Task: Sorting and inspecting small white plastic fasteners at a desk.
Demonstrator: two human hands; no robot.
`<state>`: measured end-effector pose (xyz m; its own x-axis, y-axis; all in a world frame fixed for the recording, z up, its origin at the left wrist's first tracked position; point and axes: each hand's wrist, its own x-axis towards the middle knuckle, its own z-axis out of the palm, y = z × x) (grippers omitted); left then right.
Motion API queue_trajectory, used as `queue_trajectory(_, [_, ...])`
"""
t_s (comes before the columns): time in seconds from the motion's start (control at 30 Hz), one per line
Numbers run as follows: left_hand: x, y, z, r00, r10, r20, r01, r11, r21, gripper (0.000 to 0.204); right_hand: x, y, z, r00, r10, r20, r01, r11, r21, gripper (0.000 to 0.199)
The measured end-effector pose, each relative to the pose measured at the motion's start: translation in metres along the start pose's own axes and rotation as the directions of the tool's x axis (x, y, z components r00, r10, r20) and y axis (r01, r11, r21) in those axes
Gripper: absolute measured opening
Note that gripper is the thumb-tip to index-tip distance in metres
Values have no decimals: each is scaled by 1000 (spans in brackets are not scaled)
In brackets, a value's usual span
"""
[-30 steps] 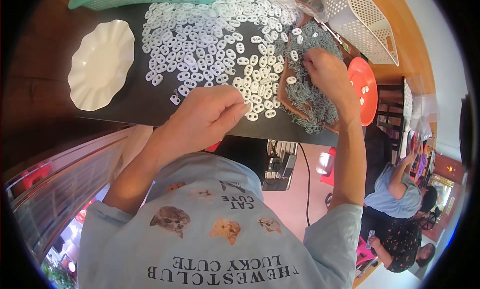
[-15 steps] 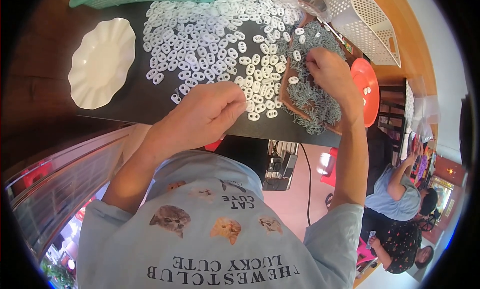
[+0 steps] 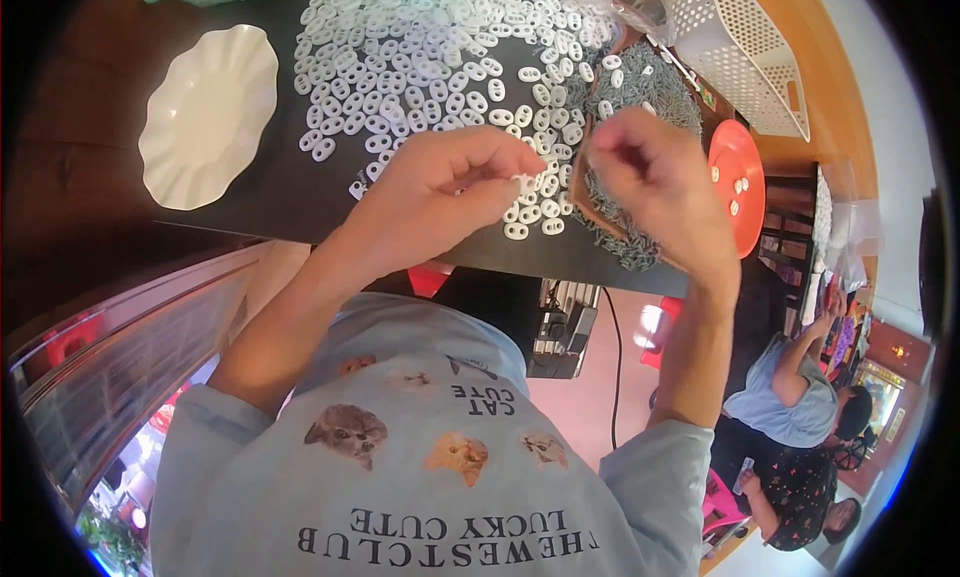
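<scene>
The left hand (image 3: 440,189) is pinching a white piece (image 3: 524,183) at its fingertips; the right hand (image 3: 662,185) is curling near grey parts (image 3: 655,82), contents indiscernible. Steady pinching is likely aiding accuracy.

Printed lettering is borne by the pale blue shirt (image 3: 400,492), where it is seen upside down. Across its lower part, two lines of dark capitals (image 3: 450,544) are set one against the other, the wider and larger line lying nearer the lower edge. Farther up, beside the printed cat faces (image 3: 346,436), a smaller two-line block of dark capitals (image 3: 488,400) is carried. Closer to the belly, a short piece of dark lettering (image 3: 467,364) is set at a slant and partly lost in a fold. In the right background, gold marks on a red panel (image 3: 900,352) are too small to be read.
</scene>
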<state>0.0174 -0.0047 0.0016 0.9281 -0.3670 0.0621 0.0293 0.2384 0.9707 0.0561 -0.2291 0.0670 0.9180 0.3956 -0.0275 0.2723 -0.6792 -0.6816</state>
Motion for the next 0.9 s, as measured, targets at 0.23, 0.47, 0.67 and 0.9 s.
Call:
queue_trajectory(0.23, [4, 5, -2, 991, -131, -1, 129, 981, -147, 15, -2, -18, 44, 954, -288, -82, 270, 945, -186, 13])
queue_trajectory(0.47, [3, 3, -12, 971, -238, -10, 224, 926, -304, 16, -1, -21, 47, 883, -460, -89, 411, 852, -326, 29])
queue_trajectory(0.67, [1, -6, -18, 968, -252, 19, 241, 896, -374, 19, 4, -14, 55, 799, -594, -97, 511, 755, -412, 33])
queue_trajectory(0.9, [1, 2, -16, 964, -261, 39, 261, 919, -296, 16, 5, -7, 55, 852, -477, -215, 478, 877, -51, 15])
